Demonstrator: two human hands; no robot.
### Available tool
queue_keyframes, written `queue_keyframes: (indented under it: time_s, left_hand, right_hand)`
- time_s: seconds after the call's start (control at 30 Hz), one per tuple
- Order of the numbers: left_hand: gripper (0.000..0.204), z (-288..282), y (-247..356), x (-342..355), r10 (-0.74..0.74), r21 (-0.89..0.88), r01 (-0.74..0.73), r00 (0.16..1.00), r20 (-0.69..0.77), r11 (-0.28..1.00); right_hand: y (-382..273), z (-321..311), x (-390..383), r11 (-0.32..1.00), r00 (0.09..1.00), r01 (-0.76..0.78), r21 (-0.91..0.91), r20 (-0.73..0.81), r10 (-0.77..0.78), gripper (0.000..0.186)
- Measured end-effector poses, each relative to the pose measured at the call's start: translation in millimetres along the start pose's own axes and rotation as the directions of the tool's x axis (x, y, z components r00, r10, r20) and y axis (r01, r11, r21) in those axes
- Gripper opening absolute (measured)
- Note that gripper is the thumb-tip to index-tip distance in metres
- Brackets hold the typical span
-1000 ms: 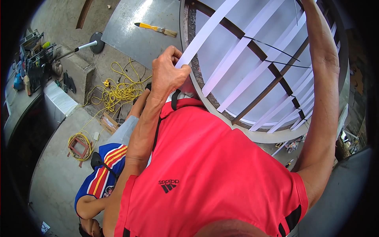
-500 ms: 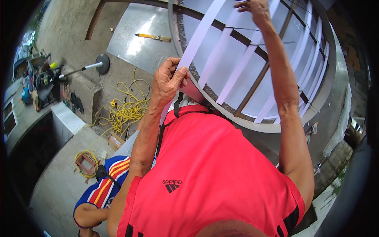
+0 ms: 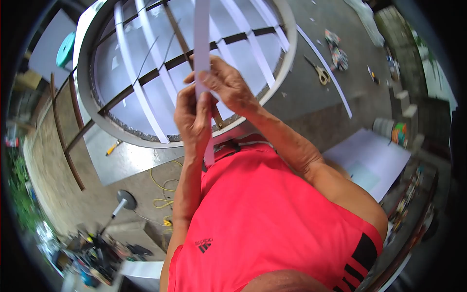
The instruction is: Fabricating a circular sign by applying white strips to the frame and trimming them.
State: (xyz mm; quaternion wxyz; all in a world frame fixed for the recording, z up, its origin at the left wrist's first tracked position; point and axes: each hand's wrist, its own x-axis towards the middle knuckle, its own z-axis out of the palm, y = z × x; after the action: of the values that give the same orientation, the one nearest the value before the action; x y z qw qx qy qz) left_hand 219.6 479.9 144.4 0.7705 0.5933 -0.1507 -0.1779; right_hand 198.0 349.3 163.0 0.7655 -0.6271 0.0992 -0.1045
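A long white strip [image 3: 201, 36] stands between my hands and runs up out of view; its lower end hangs by the red shirt. My left hand [image 3: 192, 119] is closed around its lower part, thumb pressed on its face. Just above, my right hand [image 3: 229, 87] pinches the same strip, with the thumb in front. Behind them lies a large round frame with a grey rim [image 3: 86, 80], dark metal crossbars [image 3: 176, 30] and a whitish panel. Several white strips [image 3: 127, 63] lie across the bars, and thin dark ties [image 3: 147, 57] stick up from them.
Scissors [image 3: 322, 75] and a loose white strip [image 3: 335, 87] lie right of the frame, beside a crumpled plastic packet [image 3: 337, 53]. A brush with a yellow handle [image 3: 113, 148] rests left on a metal sheet [image 3: 129, 163]. Yellow cord [image 3: 158, 187] trails on the floor.
The view has swung round to the right. My right hand has come back from over the far part of the frame and taken hold of the strip above my left hand, which keeps its grip.
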Motion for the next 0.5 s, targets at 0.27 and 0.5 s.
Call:
queue_keyframes:
  time_s: [0.27,0.5]
  left_hand:
    - [0.021,130,-10,15,-0.062,-0.028,0.078,0.926,0.373,0.997]
    - [0.027,215,-54,8,-0.155,0.069,0.140,0.865,0.477,0.988]
  right_hand:
    - [25,-177,-121,0.726,0.738,-0.257,-0.638,-0.614,-0.279,0.031]
    - [112,-339,-217,0.333,0.684,-0.606,-0.722,-0.687,-0.245,0.033]
